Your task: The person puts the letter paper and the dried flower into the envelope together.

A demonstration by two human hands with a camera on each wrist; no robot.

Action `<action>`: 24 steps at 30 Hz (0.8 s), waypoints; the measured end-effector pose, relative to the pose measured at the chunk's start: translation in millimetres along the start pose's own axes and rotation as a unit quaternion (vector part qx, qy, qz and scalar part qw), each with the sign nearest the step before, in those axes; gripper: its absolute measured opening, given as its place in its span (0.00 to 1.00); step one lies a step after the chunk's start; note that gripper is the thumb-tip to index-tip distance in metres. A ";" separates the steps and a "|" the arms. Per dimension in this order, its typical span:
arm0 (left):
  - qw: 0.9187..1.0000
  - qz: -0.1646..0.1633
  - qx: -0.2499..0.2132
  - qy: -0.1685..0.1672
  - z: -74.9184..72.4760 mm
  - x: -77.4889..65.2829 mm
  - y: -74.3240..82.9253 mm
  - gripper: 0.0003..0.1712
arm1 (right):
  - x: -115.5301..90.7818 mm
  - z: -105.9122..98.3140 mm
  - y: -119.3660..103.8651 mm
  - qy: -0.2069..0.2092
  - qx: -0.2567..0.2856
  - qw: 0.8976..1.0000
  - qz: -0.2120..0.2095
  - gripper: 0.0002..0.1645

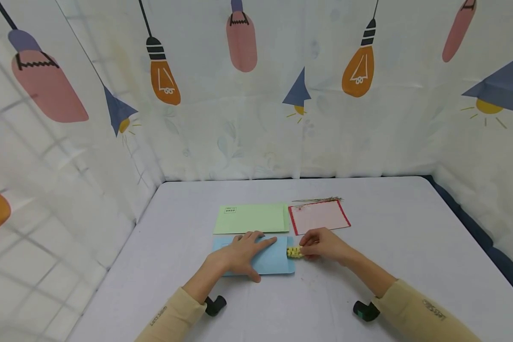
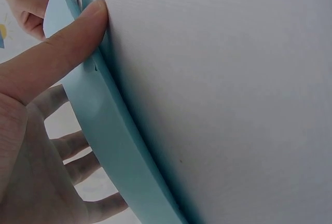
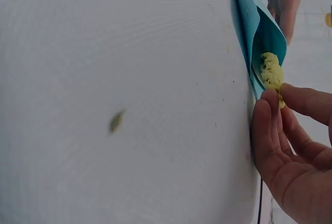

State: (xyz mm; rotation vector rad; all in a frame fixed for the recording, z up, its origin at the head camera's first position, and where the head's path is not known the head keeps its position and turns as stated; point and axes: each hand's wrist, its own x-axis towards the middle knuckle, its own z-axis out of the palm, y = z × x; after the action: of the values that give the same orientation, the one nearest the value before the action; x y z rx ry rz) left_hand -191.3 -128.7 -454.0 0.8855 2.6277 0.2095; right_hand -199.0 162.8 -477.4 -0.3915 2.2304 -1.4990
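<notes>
A light blue envelope (image 1: 273, 259) lies on the table with its mouth facing right. Over it my left hand (image 1: 243, 254) is spread, fingers straight across the paper and thumb (image 2: 78, 42) pressing at the near edge. In the right wrist view the envelope's mouth (image 3: 270, 37) bulges apart. My right hand (image 1: 327, 247) pinches a small yellow dried flower sprig (image 1: 294, 252) between thumb and fingertips. The sprig's bumpy yellow head (image 3: 271, 71) points into the mouth; its lower end is hidden by my fingers.
Behind the blue envelope lies a pale green envelope (image 1: 252, 218). To its right is a pinkish card with a red border (image 1: 320, 216), with thin dried stems (image 1: 318, 199) along its far edge. A small fleck (image 3: 116, 122) lies on the white tabletop (image 1: 389, 228).
</notes>
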 end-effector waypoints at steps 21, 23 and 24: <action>1.000 0.003 -0.004 0.000 -0.6 -0.3 0.3 0.61 | 7.4 11.3 -2.6 -0.030 0.057 0.998 0.002 0.15; 1.000 0.003 -0.006 0.000 -0.9 -1.0 0.5 0.61 | 7.0 11.4 -4.0 -0.037 0.062 0.997 0.001 0.15; 1.000 0.003 -0.006 0.001 -0.9 -1.3 0.6 0.61 | 7.0 11.4 -4.6 -0.040 0.065 0.997 0.000 0.16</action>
State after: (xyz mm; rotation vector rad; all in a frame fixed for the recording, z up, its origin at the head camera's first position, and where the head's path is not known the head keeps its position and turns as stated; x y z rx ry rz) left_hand -190.4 -129.1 -452.7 0.8897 2.6234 0.2281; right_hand -199.4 148.7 -478.3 -0.4041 2.0594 -1.5898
